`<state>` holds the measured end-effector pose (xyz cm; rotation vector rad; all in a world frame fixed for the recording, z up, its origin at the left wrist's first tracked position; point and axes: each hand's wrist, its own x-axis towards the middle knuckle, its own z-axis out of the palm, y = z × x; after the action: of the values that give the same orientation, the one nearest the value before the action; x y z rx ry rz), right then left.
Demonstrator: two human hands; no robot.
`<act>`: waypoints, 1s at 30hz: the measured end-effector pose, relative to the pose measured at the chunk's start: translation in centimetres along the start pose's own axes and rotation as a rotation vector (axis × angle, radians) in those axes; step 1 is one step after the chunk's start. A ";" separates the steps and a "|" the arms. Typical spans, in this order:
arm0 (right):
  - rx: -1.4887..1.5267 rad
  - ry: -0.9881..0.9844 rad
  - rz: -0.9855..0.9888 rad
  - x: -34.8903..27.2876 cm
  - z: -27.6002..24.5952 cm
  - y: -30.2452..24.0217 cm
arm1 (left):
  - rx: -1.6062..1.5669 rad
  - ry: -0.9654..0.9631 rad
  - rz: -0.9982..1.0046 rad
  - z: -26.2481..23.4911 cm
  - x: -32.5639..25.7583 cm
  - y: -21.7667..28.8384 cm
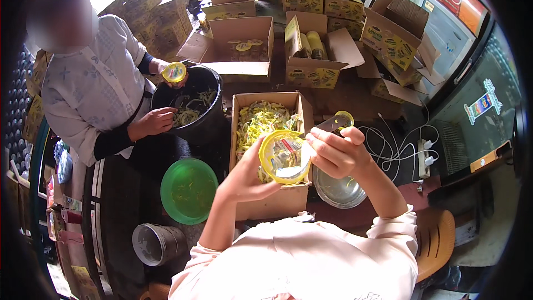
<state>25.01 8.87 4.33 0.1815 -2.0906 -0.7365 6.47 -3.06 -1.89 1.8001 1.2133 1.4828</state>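
My left hand (247,180) grips a clear plastic tub (284,157) with a yellow rim and a label, tilted over a cardboard box (270,202). The box is full of yellow-green shredded strips (261,119). My right hand (340,153) is closed, its fingertips at the tub's right edge; what they pinch is too small to tell. Just beyond it shows a clear container with a yellow rim (345,118); I cannot tell whether the hand touches it. Partly under the right forearm stands a clear round bowl (338,190).
At the left, a co-worker holds a yellow-topped container (174,72) over a black bucket (214,86) of pale strips. Nearby stand a green basin (190,191) and a grey bucket (158,244). Open cartons (241,68) line the back. White cables and a power strip (423,158) lie right.
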 end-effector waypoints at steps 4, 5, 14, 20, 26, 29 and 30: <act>0.015 -0.023 -0.011 0.1 0.5 -0.2 | 0.250 0.262 0.048 3.0 1.3 2.0; 0.033 -0.008 -0.001 0.3 0.5 -0.4 | 0.203 0.348 0.056 3.3 1.5 1.9; 0.045 -0.061 -0.009 0.5 -0.2 -0.2 | 0.290 0.360 0.082 2.8 1.4 1.9; 0.070 -0.055 -0.022 0.6 -0.5 0.0 | 0.320 0.273 0.065 2.4 1.3 2.0; 0.073 -0.022 -0.020 0.1 -0.3 -0.2 | 0.284 0.145 0.045 1.8 1.8 3.0; 0.100 -0.023 -0.023 0.0 -0.3 -0.3 | 0.224 0.133 0.029 1.8 1.9 3.1; 0.118 -0.023 -0.032 -0.1 -0.3 -0.3 | 0.223 0.132 0.029 1.7 1.9 3.0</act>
<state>25.26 8.54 4.26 0.2731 -2.1586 -0.6371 9.07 -2.59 1.05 1.8934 1.4739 1.5556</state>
